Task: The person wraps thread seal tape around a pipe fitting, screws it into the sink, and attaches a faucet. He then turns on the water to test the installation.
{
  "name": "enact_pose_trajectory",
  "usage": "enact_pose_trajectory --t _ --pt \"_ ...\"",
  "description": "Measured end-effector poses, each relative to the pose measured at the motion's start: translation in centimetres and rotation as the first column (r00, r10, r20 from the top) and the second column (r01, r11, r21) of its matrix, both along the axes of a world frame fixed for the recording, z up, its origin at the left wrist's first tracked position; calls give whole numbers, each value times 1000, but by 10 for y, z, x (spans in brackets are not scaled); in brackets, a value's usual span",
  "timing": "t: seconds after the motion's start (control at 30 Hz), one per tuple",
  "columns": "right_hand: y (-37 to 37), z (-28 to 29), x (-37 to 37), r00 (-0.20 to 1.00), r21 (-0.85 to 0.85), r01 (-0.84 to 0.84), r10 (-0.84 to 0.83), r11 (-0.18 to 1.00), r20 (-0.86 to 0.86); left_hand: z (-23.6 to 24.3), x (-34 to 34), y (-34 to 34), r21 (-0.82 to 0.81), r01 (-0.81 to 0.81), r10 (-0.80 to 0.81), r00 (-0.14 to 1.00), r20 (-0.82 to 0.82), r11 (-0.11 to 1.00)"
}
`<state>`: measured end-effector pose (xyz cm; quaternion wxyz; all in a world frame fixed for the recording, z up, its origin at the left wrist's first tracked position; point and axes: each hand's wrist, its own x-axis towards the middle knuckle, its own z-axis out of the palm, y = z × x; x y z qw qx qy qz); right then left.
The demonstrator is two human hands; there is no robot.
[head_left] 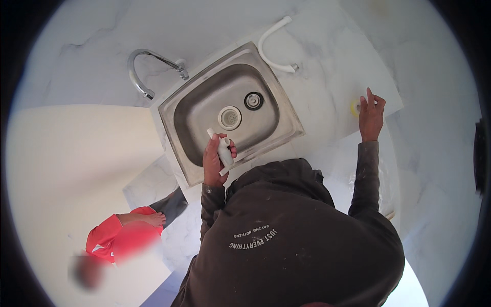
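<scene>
My left hand is closed around a white plastic pipe fitting with a short side outlet, held over the near edge of a steel sink. At the right, my right hand has its fingers apart above the countertop. Right beside its thumb lies a small yellow ring-shaped roll, partly covered by the hand; whether they touch I cannot tell. In the basin are a white-rimmed drain strainer and a round metal piece with a black ring.
A curved chrome tap stands at the sink's far left. Beyond its right corner, a bent white hose lies on the marble-patterned counter. Another person in a red top is at the lower left. Clear plastic wrapping is near my right forearm.
</scene>
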<state>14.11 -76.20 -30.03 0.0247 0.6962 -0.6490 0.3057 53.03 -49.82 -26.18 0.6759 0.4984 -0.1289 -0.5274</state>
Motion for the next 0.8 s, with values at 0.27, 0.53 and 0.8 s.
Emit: enact_pose_trajectory --t 0.27,0.53,0.8 --pt "-10 11 140 618 -99 -710 685 697 386 1 -19 30 -61 -88 87 996 -22 994" --pt "63 -67 334 336 539 -704 886 462 -320 0 -10 142 -97 -429 428 903 -33 898" --pt "95 -146 321 361 597 -645 879 477 -312 -62 -68 291 -64 -804 785 592 -180 591"
